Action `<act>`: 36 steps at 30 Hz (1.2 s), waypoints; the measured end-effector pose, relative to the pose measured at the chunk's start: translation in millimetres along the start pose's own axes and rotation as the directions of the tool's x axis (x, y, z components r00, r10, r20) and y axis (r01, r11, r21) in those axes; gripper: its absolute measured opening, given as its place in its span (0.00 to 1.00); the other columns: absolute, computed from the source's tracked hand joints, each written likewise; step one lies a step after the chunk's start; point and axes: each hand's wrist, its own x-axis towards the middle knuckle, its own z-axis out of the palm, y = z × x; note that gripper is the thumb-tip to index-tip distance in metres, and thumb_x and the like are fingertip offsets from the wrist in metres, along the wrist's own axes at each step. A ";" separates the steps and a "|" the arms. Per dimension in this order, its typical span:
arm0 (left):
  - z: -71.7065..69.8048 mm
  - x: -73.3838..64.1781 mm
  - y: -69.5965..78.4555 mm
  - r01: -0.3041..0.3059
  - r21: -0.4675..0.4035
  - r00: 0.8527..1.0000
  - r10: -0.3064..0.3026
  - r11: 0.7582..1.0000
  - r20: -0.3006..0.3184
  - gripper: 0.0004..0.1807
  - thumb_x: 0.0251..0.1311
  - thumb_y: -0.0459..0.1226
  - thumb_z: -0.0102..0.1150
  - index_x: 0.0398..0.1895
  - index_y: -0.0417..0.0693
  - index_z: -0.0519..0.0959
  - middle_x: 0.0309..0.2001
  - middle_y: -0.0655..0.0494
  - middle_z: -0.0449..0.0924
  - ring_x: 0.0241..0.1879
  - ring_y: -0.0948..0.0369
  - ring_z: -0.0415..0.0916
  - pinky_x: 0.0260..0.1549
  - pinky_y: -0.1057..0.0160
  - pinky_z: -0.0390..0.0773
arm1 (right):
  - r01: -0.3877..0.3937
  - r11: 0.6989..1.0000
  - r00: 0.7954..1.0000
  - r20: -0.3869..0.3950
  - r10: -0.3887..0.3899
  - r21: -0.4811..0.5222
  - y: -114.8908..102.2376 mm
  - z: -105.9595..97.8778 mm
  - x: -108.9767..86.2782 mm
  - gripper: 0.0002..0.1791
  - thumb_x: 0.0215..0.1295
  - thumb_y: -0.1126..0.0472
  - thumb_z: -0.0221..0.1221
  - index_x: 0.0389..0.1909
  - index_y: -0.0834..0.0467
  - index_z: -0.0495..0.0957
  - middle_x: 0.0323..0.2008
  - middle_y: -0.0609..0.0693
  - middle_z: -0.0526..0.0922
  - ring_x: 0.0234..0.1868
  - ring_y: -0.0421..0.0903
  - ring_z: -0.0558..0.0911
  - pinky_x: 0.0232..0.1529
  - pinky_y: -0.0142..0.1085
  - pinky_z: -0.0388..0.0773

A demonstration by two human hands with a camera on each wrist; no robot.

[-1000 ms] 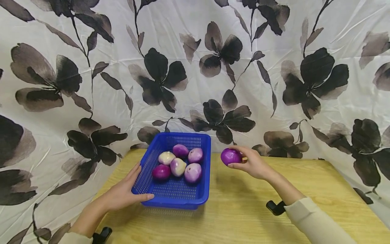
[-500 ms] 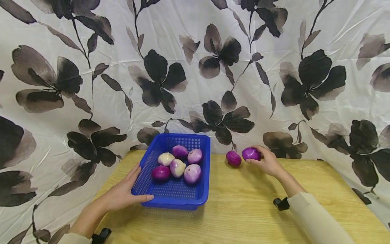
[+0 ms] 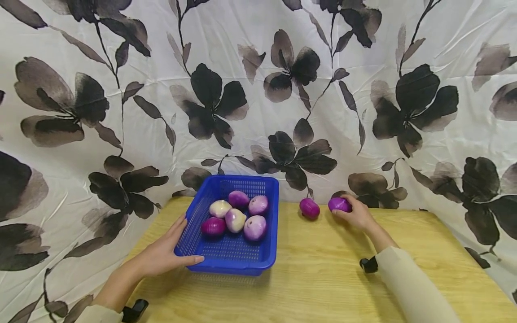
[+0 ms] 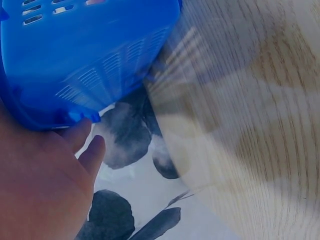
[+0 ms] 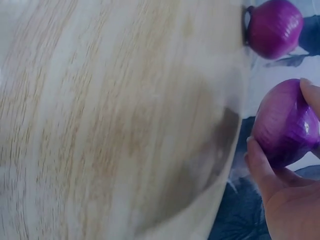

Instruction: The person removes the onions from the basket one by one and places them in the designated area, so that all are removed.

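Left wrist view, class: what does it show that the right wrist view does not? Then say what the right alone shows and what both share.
Only the left wrist view shows the blue, slotted plastic basket and the left hand against it. Only the right wrist view shows the right hand holding a shiny, rounded purple onion and a shiny, rounded magenta onion apart from it. Both show the pale wood-grain tabletop and white fabric with dark floral print.

a yellow wood-grain table (image 3: pixel 319 269) fills the lower middle of the head view. a blue basket (image 3: pixel 231 268) stands on it left of centre; a purple onion (image 3: pixel 309 209) lies right of centre.
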 end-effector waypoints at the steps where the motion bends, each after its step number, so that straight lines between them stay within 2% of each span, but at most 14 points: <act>1: 0.3 -0.8 -0.6 0.002 0.003 1.000 -0.002 1.000 -0.001 0.69 0.53 0.65 0.70 0.82 0.34 0.43 0.82 0.38 0.36 0.77 0.31 0.45 0.65 0.27 0.59 | -0.009 1.000 1.000 0.008 0.009 0.005 1.1 1.6 -0.5 0.35 0.69 0.54 0.66 0.67 0.69 0.67 0.60 0.77 0.74 0.60 0.74 0.75 0.61 0.63 0.72; 7: 0.3 -1.3 -0.9 0.014 0.011 1.000 -0.014 1.000 0.005 0.68 0.53 0.64 0.70 0.82 0.35 0.42 0.82 0.39 0.36 0.77 0.31 0.45 0.65 0.27 0.59 | -0.043 0.999 0.998 0.053 0.043 0.010 8.2 9.7 -1.7 0.36 0.70 0.54 0.64 0.68 0.73 0.63 0.60 0.79 0.71 0.61 0.74 0.74 0.62 0.64 0.71; 12: 0.8 2.7 1.8 0.009 0.016 1.000 -0.009 1.000 -0.006 0.69 0.53 0.65 0.70 0.82 0.35 0.42 0.83 0.39 0.36 0.77 0.32 0.46 0.66 0.27 0.59 | -0.060 0.998 0.997 0.054 0.060 -0.004 13.9 7.6 1.4 0.38 0.69 0.53 0.64 0.69 0.73 0.62 0.59 0.80 0.70 0.62 0.76 0.71 0.63 0.66 0.69; 15: 0.9 2.6 2.3 0.011 0.012 1.000 -0.011 1.000 -0.002 0.69 0.53 0.65 0.70 0.82 0.35 0.42 0.82 0.39 0.36 0.77 0.32 0.45 0.66 0.27 0.59 | -0.036 0.999 0.997 0.069 0.036 -0.001 17.8 6.7 2.6 0.39 0.68 0.51 0.63 0.69 0.72 0.62 0.58 0.81 0.69 0.61 0.78 0.69 0.62 0.68 0.68; 17: 1.3 1.5 1.8 0.015 0.008 1.000 -0.015 1.000 0.003 0.69 0.52 0.65 0.70 0.82 0.34 0.42 0.82 0.38 0.36 0.77 0.32 0.45 0.66 0.27 0.58 | -0.003 1.000 0.997 0.075 0.003 -0.009 21.1 7.3 2.6 0.40 0.68 0.46 0.63 0.68 0.70 0.63 0.55 0.81 0.70 0.58 0.78 0.70 0.59 0.67 0.71; 20: 1.4 0.3 1.4 0.018 0.004 1.000 -0.018 1.000 0.004 0.69 0.52 0.65 0.70 0.82 0.35 0.42 0.82 0.38 0.36 0.77 0.32 0.45 0.66 0.27 0.59 | 0.002 1.000 0.996 0.085 -0.002 0.000 20.1 6.5 0.8 0.40 0.68 0.46 0.62 0.68 0.70 0.62 0.56 0.81 0.69 0.59 0.78 0.69 0.59 0.68 0.70; 26: 0.7 -0.3 1.0 0.018 0.010 1.000 -0.018 1.000 0.005 0.70 0.52 0.66 0.69 0.81 0.34 0.42 0.82 0.38 0.36 0.77 0.32 0.45 0.66 0.27 0.59 | -0.024 1.000 0.996 0.091 0.024 0.005 9.9 2.8 -4.9 0.37 0.70 0.55 0.62 0.72 0.69 0.61 0.62 0.80 0.65 0.65 0.77 0.64 0.65 0.70 0.63; 32: 0.9 -1.2 -1.3 0.017 -0.002 1.000 -0.017 1.000 0.003 0.68 0.53 0.64 0.70 0.82 0.36 0.42 0.83 0.39 0.36 0.77 0.32 0.45 0.65 0.27 0.58 | 0.010 1.000 0.999 0.033 -0.010 0.017 -2.8 3.5 -6.9 0.35 0.70 0.57 0.63 0.71 0.68 0.62 0.66 0.78 0.61 0.67 0.77 0.60 0.65 0.71 0.61; 36: 1.4 -0.9 -2.3 0.010 -0.007 1.000 -0.010 1.000 -0.003 0.68 0.53 0.64 0.70 0.82 0.37 0.42 0.83 0.39 0.36 0.77 0.32 0.45 0.65 0.27 0.59 | 0.066 0.998 0.998 -0.011 -0.066 -0.003 -21.6 5.8 -8.1 0.37 0.68 0.58 0.65 0.72 0.67 0.63 0.67 0.77 0.60 0.64 0.78 0.62 0.60 0.71 0.66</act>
